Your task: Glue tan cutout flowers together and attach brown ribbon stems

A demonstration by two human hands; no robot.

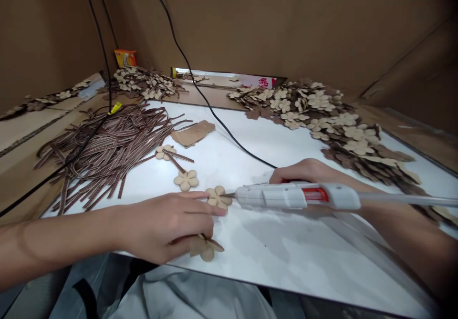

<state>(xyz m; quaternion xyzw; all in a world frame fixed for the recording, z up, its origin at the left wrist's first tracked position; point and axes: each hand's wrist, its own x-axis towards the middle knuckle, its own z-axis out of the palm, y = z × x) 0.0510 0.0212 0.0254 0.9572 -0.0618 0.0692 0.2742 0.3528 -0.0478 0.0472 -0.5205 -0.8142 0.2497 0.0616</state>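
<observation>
My left hand lies on the white board, its fingertips pressing the edge of a tan cardboard flower. The nozzle of a white and red hot glue gun points at that flower and nearly touches it. My right hand grips the gun from behind and above. Under the heel of my left hand, a second cardboard flower is partly hidden. Further up the board lie two more flowers, with thin brown strips beside them.
A heap of striped brown cardboard strips lies left on the white board. Piles of cardboard flowers fill the far side. A black cable crosses the board, and cardboard walls surround the area.
</observation>
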